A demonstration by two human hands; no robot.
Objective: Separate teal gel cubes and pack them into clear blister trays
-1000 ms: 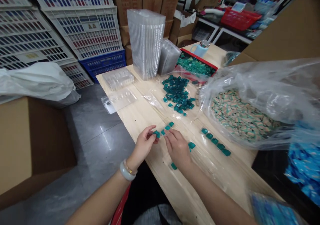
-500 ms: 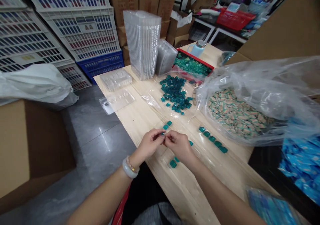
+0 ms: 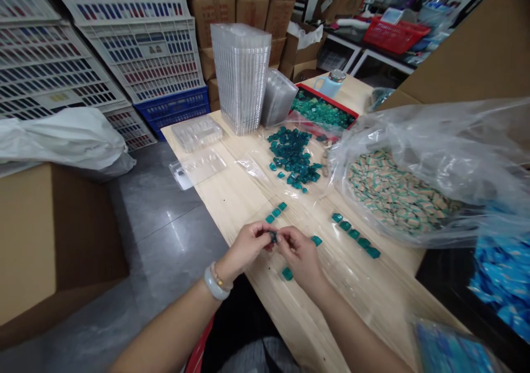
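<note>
My left hand (image 3: 248, 246) and my right hand (image 3: 300, 254) meet above the near edge of the wooden table (image 3: 256, 307), both pinching one small teal square piece (image 3: 273, 236) between their fingertips. A white bangle sits on my left wrist. Three teal pieces (image 3: 276, 213) lie in a short row just beyond my hands. One loose piece (image 3: 287, 273) lies under my right hand and another (image 3: 317, 240) to its right. A row of several teal pieces (image 3: 356, 235) lies further right. A heap of teal pieces (image 3: 293, 155) rests on clear film at mid-table.
A big clear bag (image 3: 430, 163) of tan and green bits fills the right side. Tall stacks of clear plastic trays (image 3: 240, 75) stand at the back, with flat clear trays (image 3: 197, 141) to the left. A red tray (image 3: 327, 111), a mug (image 3: 331, 83), cardboard boxes and crates surround the table.
My hands have come together and drawn back toward me, lifting a teal piece off the short row; both now pinch it. Another piece shows by my right hand.
</note>
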